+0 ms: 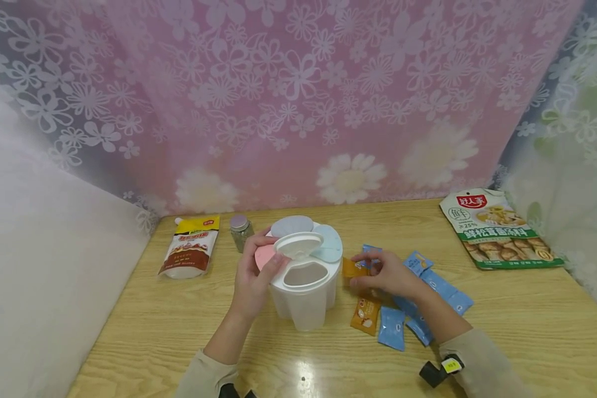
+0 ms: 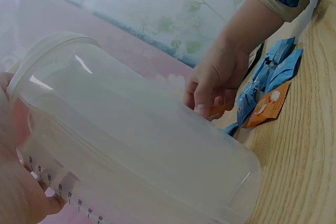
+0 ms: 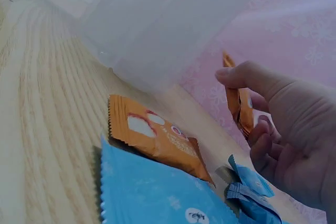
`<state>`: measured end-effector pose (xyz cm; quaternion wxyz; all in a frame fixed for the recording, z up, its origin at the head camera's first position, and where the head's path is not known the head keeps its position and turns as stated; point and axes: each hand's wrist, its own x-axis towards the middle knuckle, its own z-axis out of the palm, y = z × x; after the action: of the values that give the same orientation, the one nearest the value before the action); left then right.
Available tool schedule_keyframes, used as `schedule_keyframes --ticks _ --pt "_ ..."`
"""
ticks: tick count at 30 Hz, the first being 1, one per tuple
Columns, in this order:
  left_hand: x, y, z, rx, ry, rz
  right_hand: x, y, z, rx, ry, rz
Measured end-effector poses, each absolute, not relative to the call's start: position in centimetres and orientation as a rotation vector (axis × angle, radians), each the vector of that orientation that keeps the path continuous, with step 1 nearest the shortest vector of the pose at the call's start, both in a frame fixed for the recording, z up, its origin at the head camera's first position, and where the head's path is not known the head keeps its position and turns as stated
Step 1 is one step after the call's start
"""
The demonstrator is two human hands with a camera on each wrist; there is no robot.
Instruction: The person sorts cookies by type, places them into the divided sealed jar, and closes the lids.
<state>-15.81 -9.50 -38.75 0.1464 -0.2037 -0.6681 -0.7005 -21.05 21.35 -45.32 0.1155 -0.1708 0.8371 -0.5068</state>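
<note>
A clear plastic storage canister (image 1: 305,304) with a white lid and pink, grey and blue flaps stands upright on the table. One white flap (image 1: 298,245) is raised over an opening at the front. My left hand (image 1: 255,276) grips the canister's left side, thumb on top of the lid. Between thumb and fingers, my right hand (image 1: 389,275) pinches an orange snack packet (image 3: 239,106), just right of the canister. Beneath that hand lie another orange packet (image 1: 365,316) and several blue packets (image 1: 392,328). The inside of the canister looks cloudy through its wall.
At the back left stand a white, yellow and brown pouch (image 1: 191,249) and a small glass jar (image 1: 241,232) with a purple lid. A green and white food bag (image 1: 499,232) lies at the back right. A flowered pink curtain (image 1: 298,110) hangs behind the table.
</note>
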Motion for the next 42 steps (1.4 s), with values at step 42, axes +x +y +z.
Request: schedule_keyframes --ticks 42 --pt "-15.9 -9.4 -39.0 -0.600 -1.880 -2.035 -17.0 23.0 -35.9 -0.653 2.183 -1.785"
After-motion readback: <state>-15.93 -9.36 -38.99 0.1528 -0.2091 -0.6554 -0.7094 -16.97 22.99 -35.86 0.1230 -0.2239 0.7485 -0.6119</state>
